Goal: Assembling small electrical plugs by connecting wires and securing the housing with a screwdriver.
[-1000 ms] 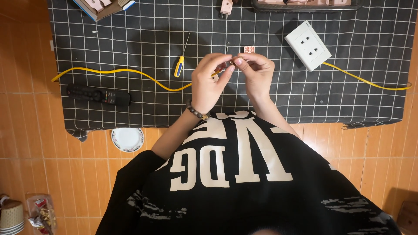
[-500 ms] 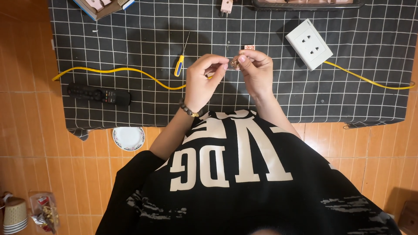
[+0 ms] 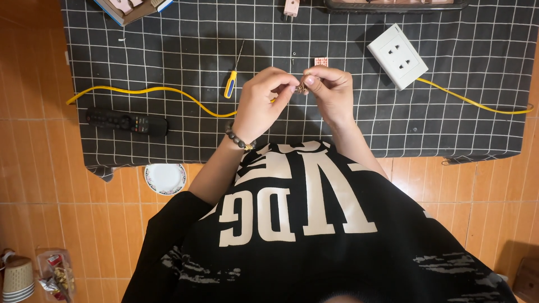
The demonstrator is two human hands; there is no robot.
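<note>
My left hand and my right hand meet above a black checked mat. Between their fingertips they pinch the end of a yellow cable, with a small metallic piece showing where the fingers touch. The cable runs left from my left hand across the mat. A beaded bracelet circles my left wrist. A screwdriver with a yellow and blue handle lies just left of my left hand. A white wall socket rests to the right, with a second yellow cable leading away from it.
A black remote control lies at the mat's left. A small pink part and a tiny screw sit beyond my hands. A white saucer is on the orange tiled floor, stacked paper cups at lower left.
Both hands have stayed together over the mat, shifting only slightly while the fingers work the cable end. Nothing else on the mat has moved.
</note>
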